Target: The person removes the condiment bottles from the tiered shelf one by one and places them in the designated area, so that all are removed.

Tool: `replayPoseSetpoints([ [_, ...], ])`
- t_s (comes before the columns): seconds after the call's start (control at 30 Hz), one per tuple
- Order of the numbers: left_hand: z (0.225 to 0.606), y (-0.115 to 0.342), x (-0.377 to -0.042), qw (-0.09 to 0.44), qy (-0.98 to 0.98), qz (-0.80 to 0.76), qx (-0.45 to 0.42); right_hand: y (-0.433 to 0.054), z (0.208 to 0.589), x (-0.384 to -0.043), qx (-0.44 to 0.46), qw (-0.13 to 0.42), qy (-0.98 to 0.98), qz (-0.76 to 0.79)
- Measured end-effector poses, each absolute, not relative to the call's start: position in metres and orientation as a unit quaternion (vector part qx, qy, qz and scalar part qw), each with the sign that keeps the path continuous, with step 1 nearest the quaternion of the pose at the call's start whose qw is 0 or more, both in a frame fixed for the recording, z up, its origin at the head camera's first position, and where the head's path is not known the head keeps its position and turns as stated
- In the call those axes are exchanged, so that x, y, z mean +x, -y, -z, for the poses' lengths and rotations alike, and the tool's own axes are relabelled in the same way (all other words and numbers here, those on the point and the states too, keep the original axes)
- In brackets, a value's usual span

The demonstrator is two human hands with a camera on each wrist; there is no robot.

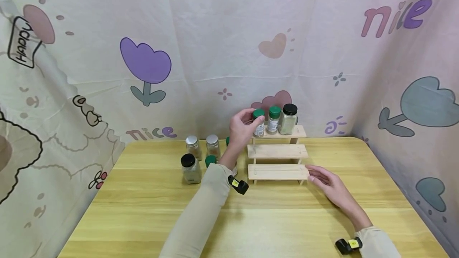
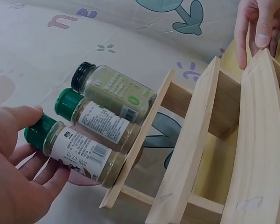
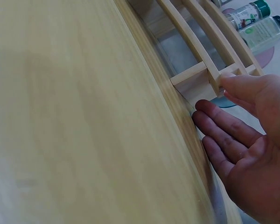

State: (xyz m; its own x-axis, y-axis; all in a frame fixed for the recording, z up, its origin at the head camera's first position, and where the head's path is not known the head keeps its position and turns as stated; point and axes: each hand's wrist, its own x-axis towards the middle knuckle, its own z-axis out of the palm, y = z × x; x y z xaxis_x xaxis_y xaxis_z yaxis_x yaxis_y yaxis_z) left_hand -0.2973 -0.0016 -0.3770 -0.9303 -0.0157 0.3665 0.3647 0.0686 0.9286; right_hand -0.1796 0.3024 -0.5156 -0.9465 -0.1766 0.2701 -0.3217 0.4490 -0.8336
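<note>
On the top step of a three-tier wooden shelf, my left hand holds a green-capped spice jar. The thumb is at the cap, and the fingers reach around the far side. The jar stands upright with its base at the step. Beside it on that step are another green-capped spice jar and a larger black-capped jar with pale contents. My right hand pinches the right end of the lowest step between thumb and index finger; its other fingers extend loosely below.
Left of the shelf on the wooden table stand two silver-capped jars, a black-capped jar and green-capped jars, partly hidden by my left arm. A printed cloth hangs behind the table.
</note>
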Motion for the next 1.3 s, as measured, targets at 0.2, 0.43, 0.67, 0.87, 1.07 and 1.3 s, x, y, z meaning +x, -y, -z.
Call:
replayPoseSetpoints([
  [0.2, 0.373, 0.010, -0.289, 0.140, 0.711, 0.671, -0.157, -0.303, 0.513, -0.179, 0.151, 0.078, 0.845, -0.506],
  [0.43, 0.368, 0.022, -0.275, 0.123, 0.707, 0.667, -0.199, -0.303, 0.515, -0.181, 0.148, 0.073, 0.847, -0.505],
  [0.67, 0.367, 0.031, -0.261, 0.108, 0.699, 0.673, -0.215, -0.305, 0.515, -0.183, 0.150, 0.071, 0.852, -0.497],
  [0.87, 0.370, 0.038, -0.247, 0.095, 0.693, 0.680, -0.221, -0.304, 0.514, -0.181, 0.148, 0.069, 0.850, -0.500],
  [1.07, 0.376, 0.045, -0.233, 0.083, 0.699, 0.677, -0.217, -0.302, 0.513, -0.180, 0.144, 0.066, 0.849, -0.504],
  [1.3, 0.383, 0.056, -0.221, 0.067, 0.701, 0.677, -0.212, -0.301, 0.512, -0.178, 0.154, 0.071, 0.843, -0.510],
])
